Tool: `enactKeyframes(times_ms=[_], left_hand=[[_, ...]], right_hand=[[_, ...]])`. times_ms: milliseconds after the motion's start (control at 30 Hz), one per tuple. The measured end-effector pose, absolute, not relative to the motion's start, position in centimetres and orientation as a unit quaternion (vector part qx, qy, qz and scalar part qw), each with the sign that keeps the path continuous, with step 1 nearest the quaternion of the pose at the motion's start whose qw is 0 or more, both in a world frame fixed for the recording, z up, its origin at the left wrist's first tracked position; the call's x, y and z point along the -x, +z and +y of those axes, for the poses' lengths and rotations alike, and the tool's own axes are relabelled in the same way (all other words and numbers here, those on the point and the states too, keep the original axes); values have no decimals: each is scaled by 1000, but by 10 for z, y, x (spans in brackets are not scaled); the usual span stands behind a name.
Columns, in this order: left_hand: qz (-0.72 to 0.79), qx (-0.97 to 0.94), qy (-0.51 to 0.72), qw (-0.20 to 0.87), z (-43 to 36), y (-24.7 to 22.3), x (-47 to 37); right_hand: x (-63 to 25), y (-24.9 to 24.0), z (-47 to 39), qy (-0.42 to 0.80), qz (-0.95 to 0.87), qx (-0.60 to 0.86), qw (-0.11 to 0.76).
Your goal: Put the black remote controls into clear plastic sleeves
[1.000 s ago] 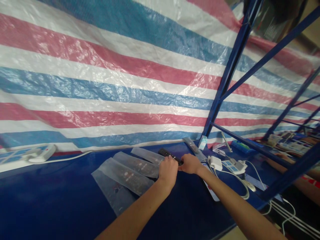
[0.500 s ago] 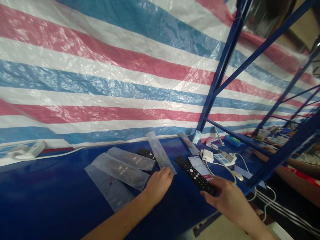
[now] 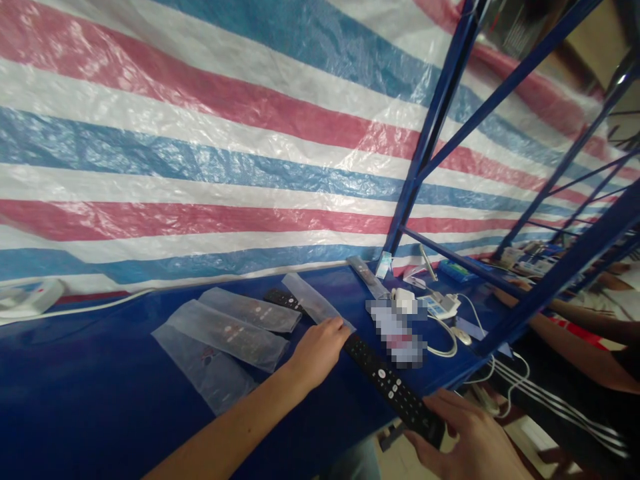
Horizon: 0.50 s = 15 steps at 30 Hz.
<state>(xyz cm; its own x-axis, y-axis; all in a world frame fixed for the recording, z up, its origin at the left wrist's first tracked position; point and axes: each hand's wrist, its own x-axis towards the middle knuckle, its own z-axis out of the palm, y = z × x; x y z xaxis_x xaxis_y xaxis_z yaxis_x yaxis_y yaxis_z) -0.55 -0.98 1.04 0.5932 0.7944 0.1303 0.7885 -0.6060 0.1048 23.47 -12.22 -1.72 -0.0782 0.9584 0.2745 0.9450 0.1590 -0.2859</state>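
Right hand (image 3: 470, 443) at bottom edge, fingers clamped around near end of a long black remote control (image 3: 393, 390) — remote angled up-left, far end meeting the left hand. Left hand (image 3: 317, 347) over the blue tabletop (image 3: 75, 387), fingertips pinched on the near end of an empty clear plastic sleeve (image 3: 315, 301), right at the remote's tip. Just left: three bagged remotes (image 3: 235, 327) lying side by side, plus one bare black remote (image 3: 283, 298) partly under the sleeve. Further back near the blue rack post (image 3: 425, 133): another sleeved remote (image 3: 365, 275), white charger with cable (image 3: 405, 300), blurred-out patch next to it. White power strip (image 3: 30, 297) far left against the striped red-white-blue tarp (image 3: 200, 133). Another person's forearm (image 3: 575, 347) at right, behind the rack frame, well apart.
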Motion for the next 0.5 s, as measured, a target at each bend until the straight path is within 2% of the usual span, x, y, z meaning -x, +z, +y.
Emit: enactKeyframes(times_ms=[333, 500], left_hand=[[364, -925, 105, 36, -11, 4, -5], [380, -921, 82, 28, -16, 0, -7]], right_hand=[[-247, -21, -134, 11, -740, 650, 174], [-248, -34, -139, -11, -730, 652, 207]])
